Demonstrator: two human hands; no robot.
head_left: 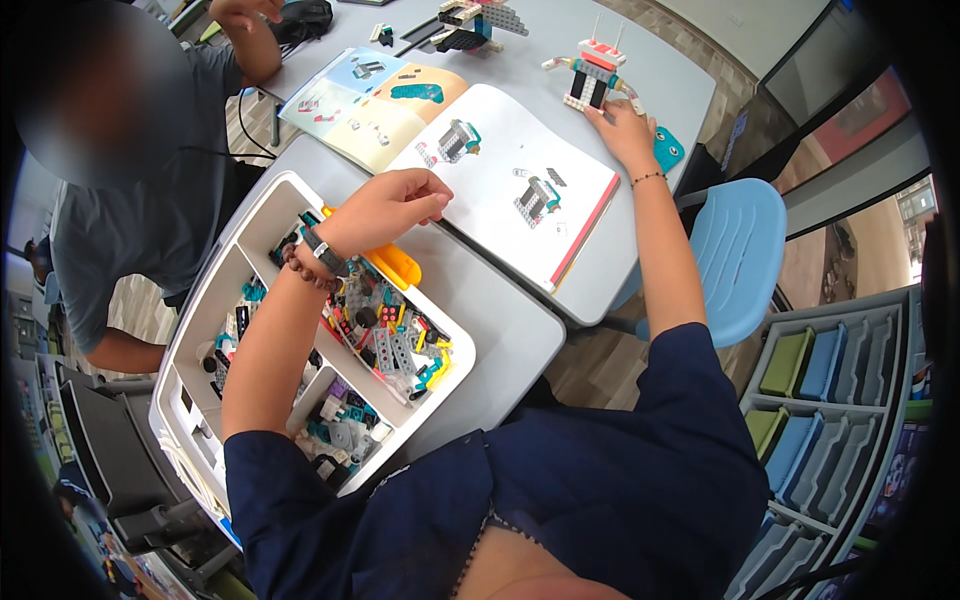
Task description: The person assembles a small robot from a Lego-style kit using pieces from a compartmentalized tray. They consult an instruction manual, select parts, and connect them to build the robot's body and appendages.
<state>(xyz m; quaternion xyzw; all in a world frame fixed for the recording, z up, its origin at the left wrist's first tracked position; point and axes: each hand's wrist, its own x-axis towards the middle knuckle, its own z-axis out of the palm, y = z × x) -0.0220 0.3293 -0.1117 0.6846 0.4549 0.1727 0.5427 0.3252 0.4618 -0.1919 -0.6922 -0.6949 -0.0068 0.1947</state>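
Observation:
My right hand (625, 135) reaches to the far right of the table. Its fingers are at the lower edge of a toy brick model (594, 78), which has a black-and-white body, a red top with two thin upright rods, and bent side arms. My left hand (400, 207) hovers over the near edge of an open instruction booklet (510, 160), fingers curled in toward the thumb. Whatever is in that pinch, if anything, is hidden. Beneath my left forearm stands a white sorting tray (455, 350), with loose bricks in several compartments and a yellow handle (397, 265).
A teal piece with two eyes (668, 148) lies right of my right wrist. Another brick model (482, 22) stands at the far edge. A person (140, 200) is at the left. There is a blue chair (740, 260) at the right, with a drawer rack (820, 420) nearer me.

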